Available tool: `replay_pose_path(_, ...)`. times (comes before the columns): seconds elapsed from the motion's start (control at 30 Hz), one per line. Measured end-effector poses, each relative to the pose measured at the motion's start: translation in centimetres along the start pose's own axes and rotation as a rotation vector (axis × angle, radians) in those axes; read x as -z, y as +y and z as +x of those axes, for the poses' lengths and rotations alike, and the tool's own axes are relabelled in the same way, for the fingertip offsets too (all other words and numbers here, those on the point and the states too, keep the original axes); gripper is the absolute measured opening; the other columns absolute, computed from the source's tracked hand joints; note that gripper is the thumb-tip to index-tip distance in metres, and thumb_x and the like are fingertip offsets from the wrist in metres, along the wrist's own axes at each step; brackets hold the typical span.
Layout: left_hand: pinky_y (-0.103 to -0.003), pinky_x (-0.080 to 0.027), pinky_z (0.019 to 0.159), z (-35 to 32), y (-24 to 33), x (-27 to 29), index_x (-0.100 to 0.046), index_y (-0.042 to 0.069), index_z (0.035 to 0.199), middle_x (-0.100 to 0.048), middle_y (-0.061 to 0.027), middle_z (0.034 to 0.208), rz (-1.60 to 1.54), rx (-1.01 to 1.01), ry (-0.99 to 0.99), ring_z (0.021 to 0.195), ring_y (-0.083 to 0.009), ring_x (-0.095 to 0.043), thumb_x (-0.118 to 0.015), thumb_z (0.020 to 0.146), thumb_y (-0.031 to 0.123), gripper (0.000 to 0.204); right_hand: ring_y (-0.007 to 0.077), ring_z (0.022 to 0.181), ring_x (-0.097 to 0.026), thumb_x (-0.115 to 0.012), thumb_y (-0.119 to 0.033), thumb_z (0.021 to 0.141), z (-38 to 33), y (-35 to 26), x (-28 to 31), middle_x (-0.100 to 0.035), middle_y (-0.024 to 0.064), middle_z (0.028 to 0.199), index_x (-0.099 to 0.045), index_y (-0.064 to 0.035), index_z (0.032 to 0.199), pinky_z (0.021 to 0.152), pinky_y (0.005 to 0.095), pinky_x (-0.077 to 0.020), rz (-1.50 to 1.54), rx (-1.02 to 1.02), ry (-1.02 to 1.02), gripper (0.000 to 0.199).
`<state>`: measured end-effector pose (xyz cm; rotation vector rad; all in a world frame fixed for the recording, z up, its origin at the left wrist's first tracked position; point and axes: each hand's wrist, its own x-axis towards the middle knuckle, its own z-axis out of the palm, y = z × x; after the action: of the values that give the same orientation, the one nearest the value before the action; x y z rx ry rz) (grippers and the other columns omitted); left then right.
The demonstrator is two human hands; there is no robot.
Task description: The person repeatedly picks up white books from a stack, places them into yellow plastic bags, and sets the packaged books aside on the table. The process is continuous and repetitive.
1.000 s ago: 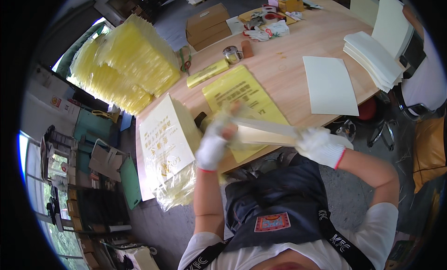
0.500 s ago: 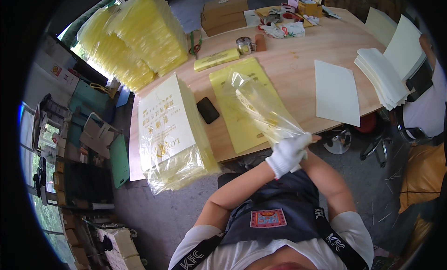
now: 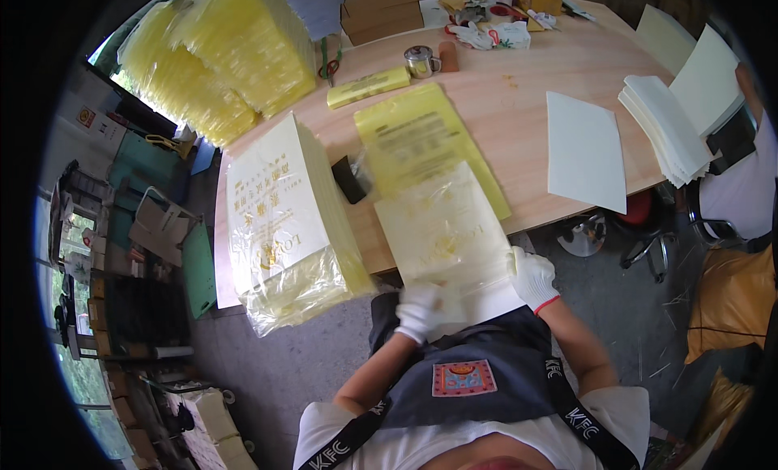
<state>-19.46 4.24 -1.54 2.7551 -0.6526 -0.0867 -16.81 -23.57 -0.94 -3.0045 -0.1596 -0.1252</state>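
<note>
The printed clear bag (image 3: 429, 215), bunched half a second ago, is now spread beyond the worktop's (image 3: 502, 130) near edge, so the white sheets (image 3: 496, 298) seem mostly inside it. The right hand (image 3: 532, 280) has its fingers closed on the sheets' side; the left hand's (image 3: 420, 309) are blurred, one cannot tell

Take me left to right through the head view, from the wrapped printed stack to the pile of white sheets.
Wrapped printed stack → black phone → gold-printed sleeve → gloved right hand → single white sheet → pile of white sheets.
</note>
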Motion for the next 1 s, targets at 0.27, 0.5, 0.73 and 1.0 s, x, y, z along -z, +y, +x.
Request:
replay_pose_path(0.27, -0.03, -0.047, 0.065, -5.9, -0.4, 2.5, -0.056, 0.005, 0.08, -0.06, -0.005, 0.076, -1.032, 0.638, 0.725, 0.07, -0.0146, -0.057, -0.07, 0.083, 0.008, 0.015, 0.0253, 0.053, -0.062, -0.054, -0.028, 0.086, -2.5, -2.2, 5.8, -0.062, 0.008, 0.06, -0.058, -0.01, 0.073, 0.051, 0.0415, -0.049, -0.024, 0.202, 0.038, 0.022)
replay_pose_path(0.5, -0.029, -0.047, 0.06, -13.9, 1.9, 6.1, -0.055, 0.008, 0.078, -0.06, -0.0058, 0.071, -0.911, 0.23, -0.052, 0.063, -0.0171, -0.059, -0.07, 0.074, 0.006, 0.017, 0.0193, 0.042, -0.057, -0.059, -0.022, 0.075, -12.1, -1.5, 8.1, -0.053, 0.0043, 0.05, -0.055, -0.0101, 0.063, 0.038, 0.0368, -0.0426, -0.114, 0.489, -0.233, 0.018)
replay_pose_path(0.73, -0.036, -0.044, 0.054, -6.3, 2.1, 5.6, -0.047, 0.008, 0.074, -0.052, -0.0131, 0.065, -0.726, 0.113, 0.039, 0.057, -0.0284, -0.054, -0.062, 0.074, 0.002, 0.016, 0.0251, 0.046, -0.058, -0.055, -0.028, 0.081, -7.2, -2.4, 6.6, -0.057, 0.0082, 0.052, -0.057, -0.0149, 0.062, 0.037, 0.0408, -0.0419, 0.191, 0.494, -0.08, 0.023)
replay_pose_path(1.0, -0.032, -0.047, 0.056, -10.9, -3.4, 1.8, -0.051, 0.008, 0.074, -0.057, -0.0082, 0.067, -0.637, 0.186, 0.079, 0.059, -0.0198, -0.059, -0.064, 0.078, 0.004, 0.014, 0.0341, 0.066, -0.065, -0.048, -0.03, 0.087, -7.7, 3.5, 4.7, -0.065, 0.0141, 0.069, -0.064, -0.0108, 0.074, 0.062, 0.0488, -0.0504, 0.187, 0.408, -0.545, 0.029)
